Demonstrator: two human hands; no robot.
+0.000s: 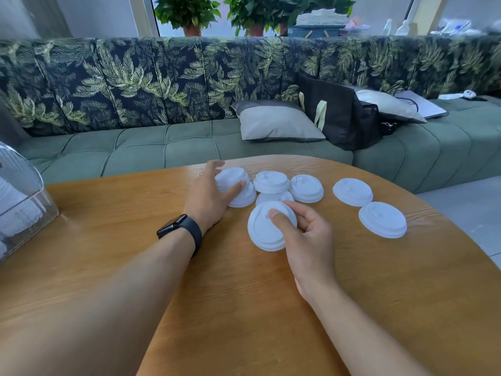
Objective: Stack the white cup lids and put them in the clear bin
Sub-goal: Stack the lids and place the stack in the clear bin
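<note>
Several white cup lids lie on the wooden table point(108, 267). My right hand point(306, 234) grips one lid point(261, 229) near the table's middle, thumb on top and fingers curled at its far edge. My left hand point(210, 194), with a black watch on the wrist, grips a lid point(230, 177) that sits on another lid point(244, 198), thumb at the front and fingers round the back. More lids lie at the far side point(271, 181) point(307, 188), and two lie apart to the right point(352, 191) point(382, 219). The clear bin point(24, 202) stands at the table's left edge.
A green sofa point(162, 147) with a leaf-print back runs behind the table. On it lie a grey cushion point(276, 123), a black bag point(341, 115) and a laptop point(423, 104). Potted plants point(189, 12) stand on the sill beyond.
</note>
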